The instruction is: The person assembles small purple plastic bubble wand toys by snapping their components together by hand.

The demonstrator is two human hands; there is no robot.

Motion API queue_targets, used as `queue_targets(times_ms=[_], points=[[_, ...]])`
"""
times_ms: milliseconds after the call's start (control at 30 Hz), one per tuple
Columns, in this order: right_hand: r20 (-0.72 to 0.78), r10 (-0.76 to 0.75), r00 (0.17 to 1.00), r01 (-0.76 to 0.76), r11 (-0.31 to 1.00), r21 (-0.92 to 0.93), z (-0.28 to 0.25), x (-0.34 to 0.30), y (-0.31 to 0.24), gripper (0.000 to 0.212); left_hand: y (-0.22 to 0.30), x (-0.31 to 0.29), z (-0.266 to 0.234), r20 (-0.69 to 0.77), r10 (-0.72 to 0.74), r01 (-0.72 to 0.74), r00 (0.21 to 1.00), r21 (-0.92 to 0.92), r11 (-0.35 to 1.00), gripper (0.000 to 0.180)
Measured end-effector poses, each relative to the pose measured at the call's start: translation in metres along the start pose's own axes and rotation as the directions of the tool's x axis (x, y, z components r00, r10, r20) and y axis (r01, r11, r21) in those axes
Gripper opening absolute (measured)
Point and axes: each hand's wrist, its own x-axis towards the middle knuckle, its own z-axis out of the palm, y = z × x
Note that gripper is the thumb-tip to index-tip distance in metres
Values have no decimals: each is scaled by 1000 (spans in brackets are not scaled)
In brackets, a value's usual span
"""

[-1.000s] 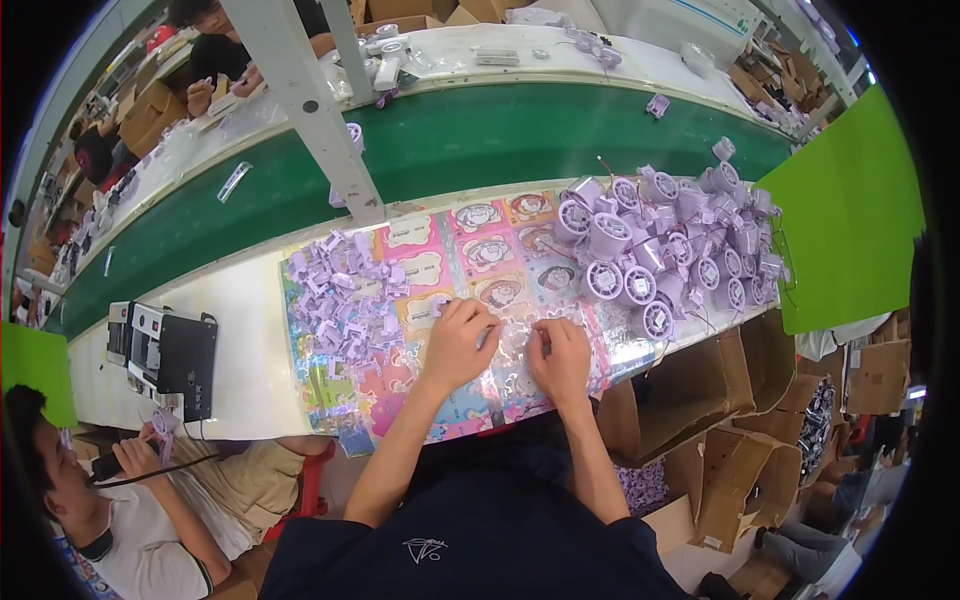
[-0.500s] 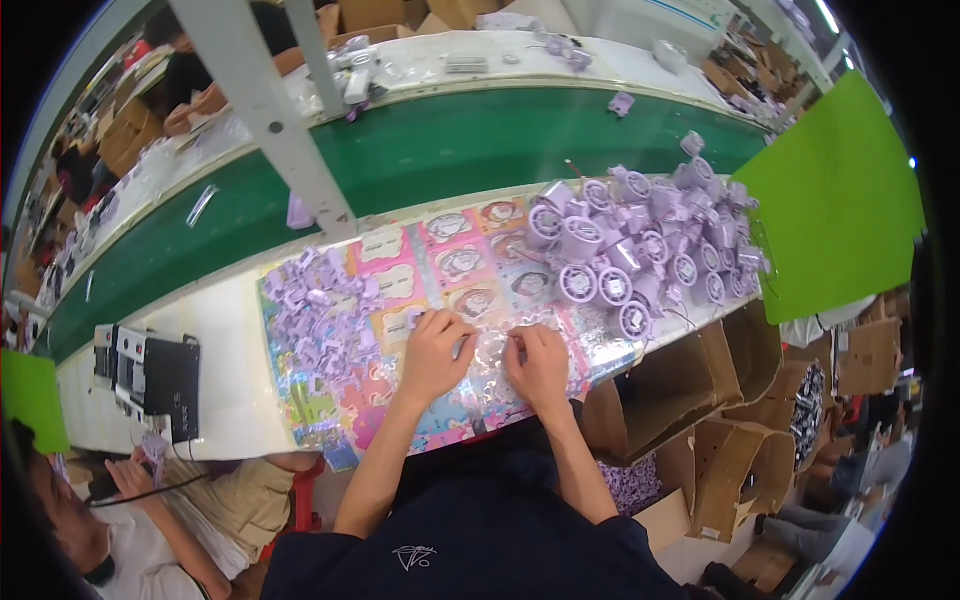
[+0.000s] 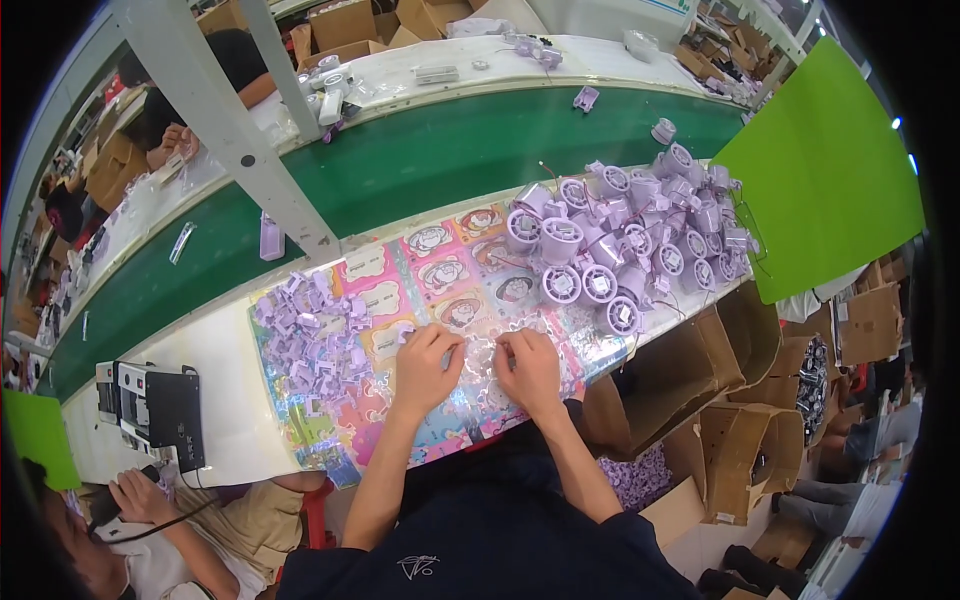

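My left hand (image 3: 428, 372) hovers over the colourful printed mat (image 3: 440, 275), its fingers curled in and the thumb against them. A short gap away, my right hand (image 3: 528, 372) is bent into a similar pinch facing it. What either one holds, if anything, is too small or hidden to make out. Left of my left hand lies a loose heap of small lilac plastic parts (image 3: 315, 335). Beyond my right hand rises a pile of round lilac motor-like housings (image 3: 598, 284), several with thin wires.
A black and silver device (image 3: 160, 410) stands on the white tabletop at left. Behind the bench runs a green conveyor belt (image 3: 430, 145), with a metal post (image 3: 235, 140) before it. A bright green panel (image 3: 830, 180) borders the right. Cardboard boxes (image 3: 665, 380) sit below; a co-worker (image 3: 150, 530) sits lower left.
The whole view has shifted slightly, moving the bench a little leftward in the picture. Both my hands stay close together over the mat, with their fingers still curled.
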Motion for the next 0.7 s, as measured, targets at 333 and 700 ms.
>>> queue_targets(times_ms=[333,700], points=[[0,-14,1000,14,1000,-5,0,1,0,11,0,0,0,-2,-4,4,1000,8,1000,7],[12,11,1000,-11,1000,-2,-1,1,-2,10,0,0,1,-13,-24,24,1000,28,999,5]])
